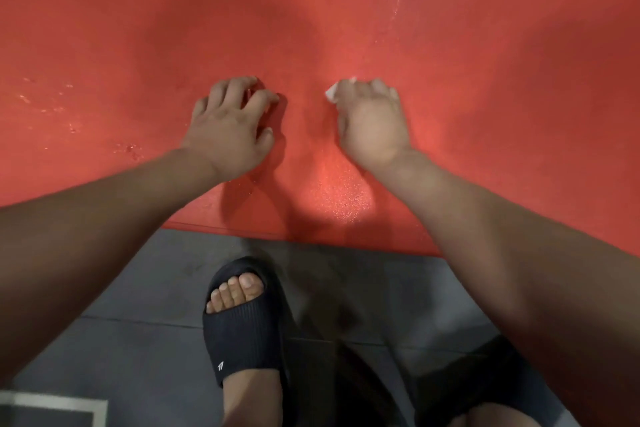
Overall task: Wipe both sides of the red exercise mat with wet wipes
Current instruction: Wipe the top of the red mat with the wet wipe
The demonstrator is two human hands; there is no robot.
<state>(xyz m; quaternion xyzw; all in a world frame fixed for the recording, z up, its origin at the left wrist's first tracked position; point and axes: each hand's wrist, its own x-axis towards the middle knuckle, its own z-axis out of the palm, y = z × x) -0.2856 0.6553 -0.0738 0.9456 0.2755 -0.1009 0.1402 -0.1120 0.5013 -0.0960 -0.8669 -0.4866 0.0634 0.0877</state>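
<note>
Mat (pixel 485 45) is laid flat on the floor (pixel 138 288). It runs under both hands and far beyond them, and its near edge (pixel 311 236) is seen just behind the wrists.

Left hand (pixel 232 128): fingers spread and arched, tips planted on the mat, nothing held. It is judged to be bracing.

Right hand (pixel 372 121): fingers curled over a wipe (pixel 331 93), which is pressed to the mat. Only a white corner is seen at the thumb side.

Handling, as judged:
- Mat is expected to be light, soft and floppy, with a fine-grained skin. Sag is expected if it is lifted at one point.
- For the flip, the near edge is best taken with both hands set apart.
- Droplets (pixel 131 149) are seen left of the left hand and a wet streak beyond the right, so slip is likely there.
- Wipe is thin and limp. Bunching is likely unless it is kept flat under the fingers.

Surface: grey floor with seams, hard-looking. A black sandal (pixel 242 329) is planted behind the hands, close to the edge. Little else of the room is shown.
</note>
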